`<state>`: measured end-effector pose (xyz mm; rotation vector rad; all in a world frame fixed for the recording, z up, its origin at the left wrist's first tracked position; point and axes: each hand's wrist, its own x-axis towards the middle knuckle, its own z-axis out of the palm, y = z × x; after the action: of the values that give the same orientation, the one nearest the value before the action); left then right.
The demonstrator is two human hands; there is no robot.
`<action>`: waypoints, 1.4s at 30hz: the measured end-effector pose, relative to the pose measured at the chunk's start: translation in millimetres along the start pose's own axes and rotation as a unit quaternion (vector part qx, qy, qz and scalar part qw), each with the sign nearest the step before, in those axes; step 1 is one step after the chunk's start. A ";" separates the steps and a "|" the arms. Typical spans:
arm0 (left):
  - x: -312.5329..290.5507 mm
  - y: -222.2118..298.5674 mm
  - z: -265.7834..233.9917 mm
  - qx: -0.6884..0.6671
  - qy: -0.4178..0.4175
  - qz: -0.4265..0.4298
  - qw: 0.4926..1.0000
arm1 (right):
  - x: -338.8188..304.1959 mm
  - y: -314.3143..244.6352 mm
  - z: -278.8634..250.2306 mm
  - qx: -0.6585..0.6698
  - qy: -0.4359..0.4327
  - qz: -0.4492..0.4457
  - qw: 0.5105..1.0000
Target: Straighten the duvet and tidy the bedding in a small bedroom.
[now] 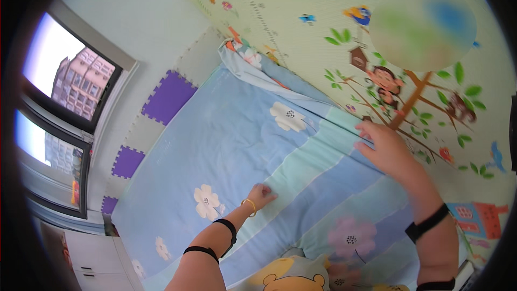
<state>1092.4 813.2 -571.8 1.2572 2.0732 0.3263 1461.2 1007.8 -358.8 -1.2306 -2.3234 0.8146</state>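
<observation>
A blue bed sheet (231, 124) with white flowers and mint-green stripes covers the bed in front of me. My left hand (260, 196), with a yellow bangle at the wrist, is low over the sheet's middle, its fingers curled in. Whether cloth is caught in them is hidden. Farther right, my right hand (386, 148) is at the sheet's wall-side edge, fingers and thumb apart and nothing visible between them. Along that side the sheet is creased, and its far corner is folded over, showing a patterned underside (250, 56).
A padded wall mat (301, 48) with a printed tree and monkeys borders the bed's right side. Purple foam tiles (169, 97) line the left wall below a window (70, 70). A yellow bear-print item (293, 275) lies near me; a white cabinet (99, 256) stands lower left.
</observation>
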 end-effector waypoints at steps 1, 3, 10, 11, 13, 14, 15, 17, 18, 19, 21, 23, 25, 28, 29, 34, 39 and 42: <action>7.2 0.7 -4.9 0.039 -0.048 -0.005 0.998 | 26.4 -7.3 15.8 0.019 -0.002 0.015 1.000; 18.5 10.4 -6.8 0.061 -0.099 -0.008 0.993 | 66.2 -10.6 47.5 0.022 -0.012 0.029 0.999; 54.0 53.3 -14.6 0.111 -0.123 0.100 0.981 | 160.0 1.1 136.1 -0.137 0.075 -0.042 0.987; 65.6 67.4 -7.0 0.089 -0.140 0.084 0.983 | 166.1 7.6 138.8 -0.171 0.095 -0.044 0.980; 79.6 83.2 -0.4 0.116 -0.144 0.046 0.982 | 180.0 18.5 145.8 -0.207 0.065 0.002 0.976; 85.4 88.8 3.5 0.150 -0.148 0.005 0.978 | 184.6 24.1 147.8 -0.236 0.038 0.048 0.970; 88.4 89.0 2.8 0.148 -0.152 -0.004 0.977 | 189.1 15.7 145.1 -0.232 0.029 0.046 0.971; 92.8 92.0 3.2 0.171 -0.163 -0.029 0.971 | 192.6 3.2 125.0 -0.199 0.070 0.125 0.970; 94.2 92.6 2.4 0.168 -0.166 -0.033 0.971 | 191.2 2.6 120.2 -0.199 0.064 0.125 0.970; 94.9 93.1 1.9 0.171 -0.177 -0.050 0.968 | 184.1 3.3 116.4 -0.212 0.113 0.078 0.968; 99.6 95.7 2.4 0.169 -0.188 -0.061 0.965 | 176.3 -1.6 105.4 -0.231 0.162 0.032 0.959; 100.9 94.9 3.2 0.179 -0.198 -0.084 0.960 | 172.9 -9.0 97.0 -0.231 0.170 0.004 0.958; 100.9 99.8 3.8 0.185 -0.196 -0.088 0.959 | 171.9 -11.6 90.9 -0.241 0.149 0.014 0.959; 101.9 102.9 6.4 0.190 -0.193 -0.096 0.958 | 172.5 -18.6 85.5 -0.292 0.081 0.050 0.952; 103.0 102.6 7.7 0.190 -0.191 -0.099 0.958 | 173.2 -21.3 83.9 -0.333 0.035 0.075 0.939; 101.6 97.3 13.4 0.212 -0.187 -0.117 0.952 | 169.4 -21.9 78.5 -0.409 -0.038 -0.025 0.911; 101.2 101.6 6.5 0.212 -0.198 -0.111 0.950 | 176.4 -25.6 91.3 -0.411 -0.184 0.138 0.882; 101.9 103.9 12.6 0.210 -0.189 -0.091 0.955 | 177.6 -16.2 94.5 -0.372 -0.179 0.155 0.897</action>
<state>1141.2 950.8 -569.0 1.2324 1.9533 -0.4321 1300.9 1120.1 -408.1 -1.9366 -2.9184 0.2167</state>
